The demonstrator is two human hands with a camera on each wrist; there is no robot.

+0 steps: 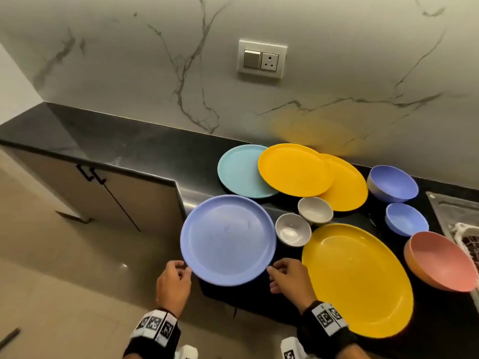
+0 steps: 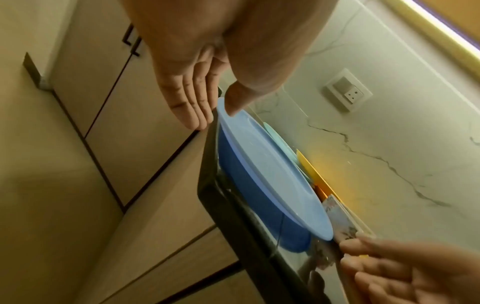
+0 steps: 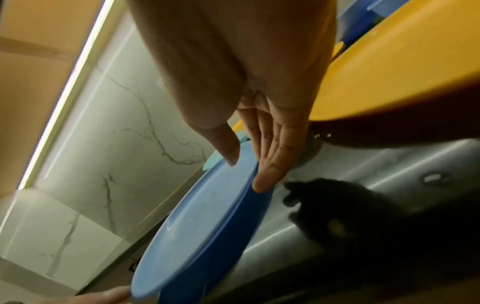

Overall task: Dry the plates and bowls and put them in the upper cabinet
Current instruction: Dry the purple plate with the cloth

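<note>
- Blue plate [image 1: 228, 239]: it sits at the near left of the black counter [image 1: 124, 149], its near left rim overhanging the edge, which probably makes it easy to get fingers beneath it.
- Left hand [image 1: 173, 283]: thumb on top of the rim, fingers [image 2: 191, 107] straight and together below the overhang, closing on the left edge.
- Right hand [image 1: 290, 279]: thumb on the rim, fingers [image 3: 272, 156] straight along the right edge; both hands bracket the plate, likely to lift it level.
- Droplets show on the plate, so it looks not yet dried.
- Other dishes lie farther right: a large yellow plate [image 1: 357, 281], two grey bowls [image 1: 293, 229], a pink bowl [image 1: 440, 263].
- No drying cloth is visible.
</note>
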